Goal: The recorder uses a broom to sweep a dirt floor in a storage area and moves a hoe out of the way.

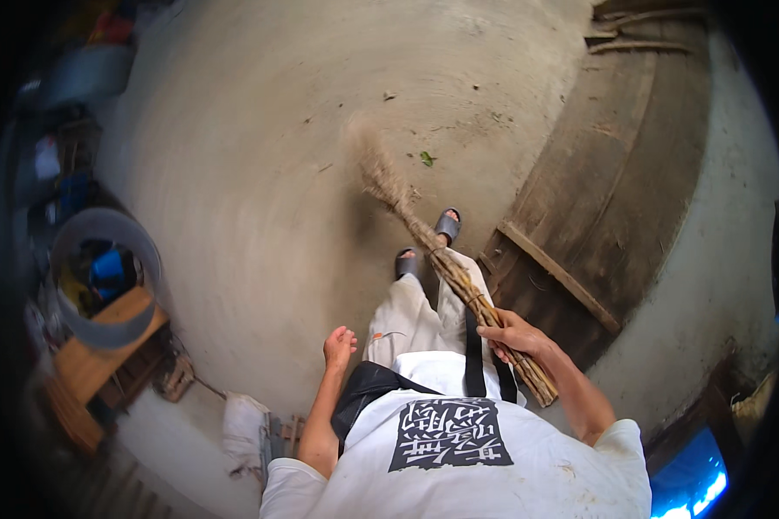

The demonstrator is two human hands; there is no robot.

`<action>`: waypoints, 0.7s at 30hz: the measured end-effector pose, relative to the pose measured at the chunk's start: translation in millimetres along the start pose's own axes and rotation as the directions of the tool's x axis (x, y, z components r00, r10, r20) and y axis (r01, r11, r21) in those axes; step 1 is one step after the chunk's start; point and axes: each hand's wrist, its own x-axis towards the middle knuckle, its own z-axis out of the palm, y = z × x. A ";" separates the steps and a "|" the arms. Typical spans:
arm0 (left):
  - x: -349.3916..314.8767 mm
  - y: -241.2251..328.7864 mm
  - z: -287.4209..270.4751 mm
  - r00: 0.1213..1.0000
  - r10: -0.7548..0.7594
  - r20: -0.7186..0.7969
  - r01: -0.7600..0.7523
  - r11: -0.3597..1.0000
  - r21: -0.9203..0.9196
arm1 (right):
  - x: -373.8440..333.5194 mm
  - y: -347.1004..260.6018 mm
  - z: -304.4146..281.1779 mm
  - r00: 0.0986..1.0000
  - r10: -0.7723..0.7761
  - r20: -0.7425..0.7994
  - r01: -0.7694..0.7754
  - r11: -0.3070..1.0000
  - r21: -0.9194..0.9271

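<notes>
My right hand [515, 336] grips the bundled-stick handle of a long twig broom [459, 278], whose butt end sticks out behind it toward my right side. The broom slants forward and left past my legs, and its brushy tip is smeared by motion over the floor [251, 173]. Beyond the sandalled feet lie a small green leaf [427, 158] and scattered dark bits of debris. My left hand [340, 346] hangs beside my left hip with curled fingers and nothing visible in them.
Dark wooden boards [614, 164] with a crosspiece run along the right wall. At left, a grey round tub [138, 227] holding blue things stands by a wooden table [86, 359]. A white sack [244, 424] sits behind my left arm; something shiny blue [692, 471] is at lower right.
</notes>
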 end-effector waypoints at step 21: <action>-52.4 -90.8 11.2 0.979 -0.197 -0.055 0.179 0.957 -0.230 | -16.1 -144.2 -181.6 0.868 -0.106 -0.486 -0.273 0.715 -0.644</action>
